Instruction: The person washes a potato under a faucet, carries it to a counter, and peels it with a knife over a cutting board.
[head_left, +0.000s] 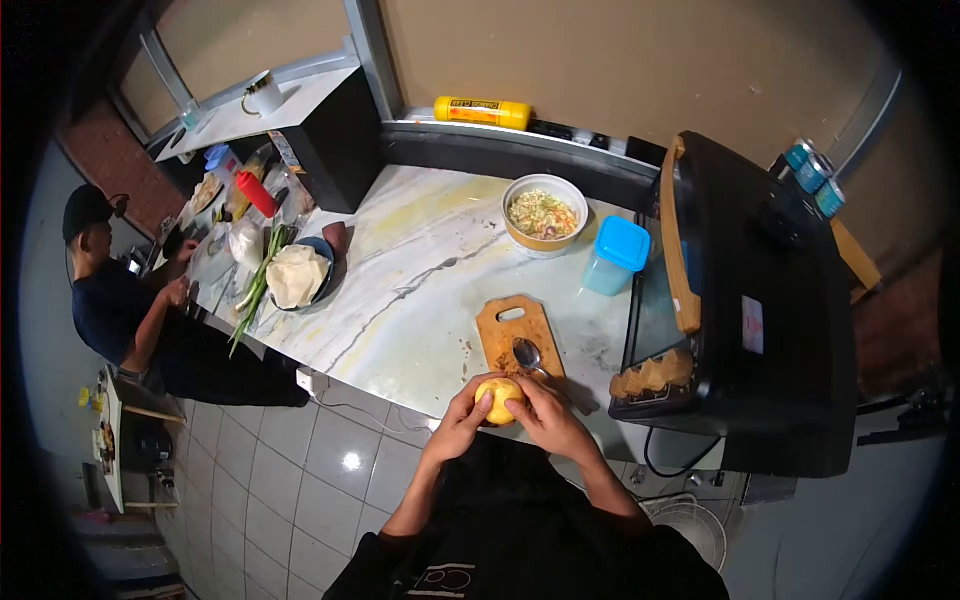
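Both my hands hold a small round yellow piece of food (500, 396) at the near edge of the marble counter (410, 290). My left hand (466, 412) cups it from the left, and my right hand (545, 412) wraps it from the right with fingers over its top. Just beyond it lies a small wooden cutting board (500, 340) with a metal spoon (528, 354) resting on it.
A bowl of mixed food (544, 215) and a blue-lidded container (616, 256) stand further back. A black oven (750, 300) fills the right. At the far left another person (120, 300) works near a plate of flatbread (297, 275), green onions (255, 285) and a red bottle (256, 193).
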